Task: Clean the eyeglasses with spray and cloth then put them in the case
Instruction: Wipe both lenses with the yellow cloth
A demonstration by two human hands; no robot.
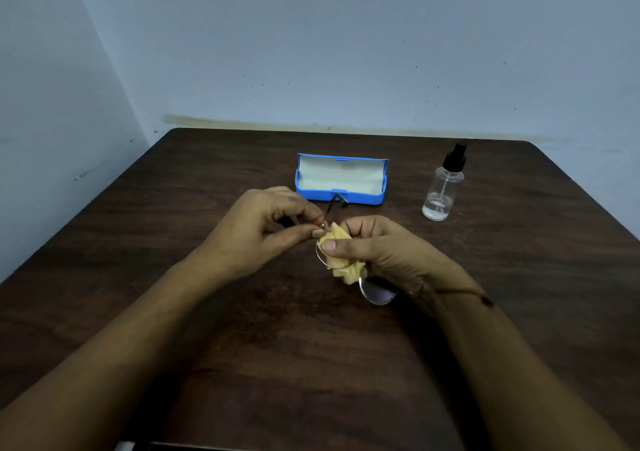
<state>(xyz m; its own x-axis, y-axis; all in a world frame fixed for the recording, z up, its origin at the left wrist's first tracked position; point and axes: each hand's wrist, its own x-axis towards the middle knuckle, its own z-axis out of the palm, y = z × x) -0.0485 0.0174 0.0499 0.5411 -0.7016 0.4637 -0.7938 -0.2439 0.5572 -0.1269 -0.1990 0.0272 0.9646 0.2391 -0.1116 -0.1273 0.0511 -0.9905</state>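
A dark wood-grain desk (207,312) is being seen pushed up against a pale blue wall. Two things are being carried directly on its top. A blue case (341,182) is being kept open toward twelve o'clock of the desk's middle, lid upright and pale lining exposed. A clear spray bottle (442,187) with a black nozzle is being kept upright at about two o'clock, near the case but apart from it.

no readable text, labels, brands or numbers anywhere. blue case (341,182) shows plain lining and shell, clear spray bottle (441,187) carries no visible label, yellow cloth (337,253) is unprinted as far as can be seen. wall and table bear no signs.
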